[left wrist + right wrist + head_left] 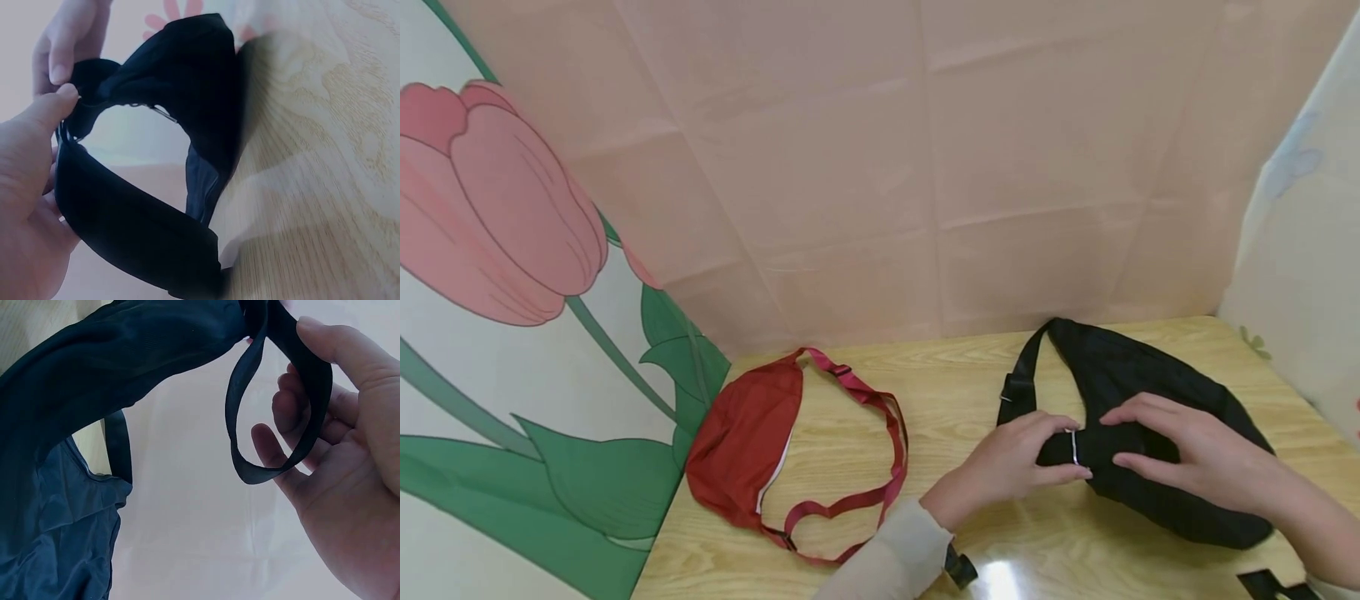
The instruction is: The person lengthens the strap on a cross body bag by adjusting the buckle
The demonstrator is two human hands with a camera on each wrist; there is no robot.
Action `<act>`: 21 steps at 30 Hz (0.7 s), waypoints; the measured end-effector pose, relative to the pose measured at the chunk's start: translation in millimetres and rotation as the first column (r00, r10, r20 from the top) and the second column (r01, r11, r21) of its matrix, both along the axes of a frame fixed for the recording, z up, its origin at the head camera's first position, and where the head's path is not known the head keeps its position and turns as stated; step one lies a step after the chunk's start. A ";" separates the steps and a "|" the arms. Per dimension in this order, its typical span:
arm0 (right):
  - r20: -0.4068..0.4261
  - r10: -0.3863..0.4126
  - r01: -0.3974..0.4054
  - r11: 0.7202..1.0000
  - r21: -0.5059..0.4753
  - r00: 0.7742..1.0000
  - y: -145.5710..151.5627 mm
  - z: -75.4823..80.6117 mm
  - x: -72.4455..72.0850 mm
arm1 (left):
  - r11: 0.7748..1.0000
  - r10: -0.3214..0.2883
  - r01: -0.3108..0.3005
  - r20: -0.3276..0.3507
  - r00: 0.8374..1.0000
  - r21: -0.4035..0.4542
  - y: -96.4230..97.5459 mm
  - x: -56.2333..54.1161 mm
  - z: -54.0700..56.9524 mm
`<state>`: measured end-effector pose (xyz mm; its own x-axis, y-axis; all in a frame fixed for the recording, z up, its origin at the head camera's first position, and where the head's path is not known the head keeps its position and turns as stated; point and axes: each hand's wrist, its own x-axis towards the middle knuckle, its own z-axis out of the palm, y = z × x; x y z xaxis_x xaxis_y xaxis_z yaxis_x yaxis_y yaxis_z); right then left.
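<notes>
A black sling bag (1138,367) lies at the right of the wooden table in the head view. Its wide strap (1105,444) runs through a silver ring (1074,447). My left hand (1018,457) pinches the strap at the ring, thumb and fingers on either side; the left wrist view shows the same hold. With thumb and fingers, my right hand (1198,446) grips the strap just right of the ring, over the bag. In the right wrist view a loop of the strap (315,381) hangs by the right palm. The bag hides part of the strap.
A red waist bag (748,442) lies to the left, its red strap (895,433) spread in a loop. A black adjuster (1021,385) sits on the black bag's strap. A pink sheet (925,167) backs the table (955,367), and a tulip-print panel (512,208) stands at left.
</notes>
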<state>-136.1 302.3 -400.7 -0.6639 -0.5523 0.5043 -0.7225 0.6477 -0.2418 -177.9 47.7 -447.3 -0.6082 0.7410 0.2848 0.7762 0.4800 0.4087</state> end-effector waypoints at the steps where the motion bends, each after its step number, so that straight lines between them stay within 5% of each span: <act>1: -0.001 -0.001 0.001 1.000 0.000 1.000 0.1 -0.1 0.0 | 1.000 0.001 -0.001 -0.006 1.000 0.001 0.1 0.0 -0.2; 11: -0.023 -0.011 0.010 1.000 -0.012 1.000 8.6 1.0 2.0 | 0.999 -0.019 0.026 -0.181 0.983 0.031 -1.2 -1.7 0.0; 21: 0.026 -0.036 0.036 0.999 0.015 0.999 9.7 2.1 4.3 | 0.998 -0.018 0.033 -0.243 0.970 0.058 -2.2 0.2 1.2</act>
<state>-131.9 312.0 -398.6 -0.6964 -0.5350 0.4783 -0.6923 0.6766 -0.2510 -177.7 45.5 -446.1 -0.4963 0.7322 0.4664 0.8675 0.4384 0.2349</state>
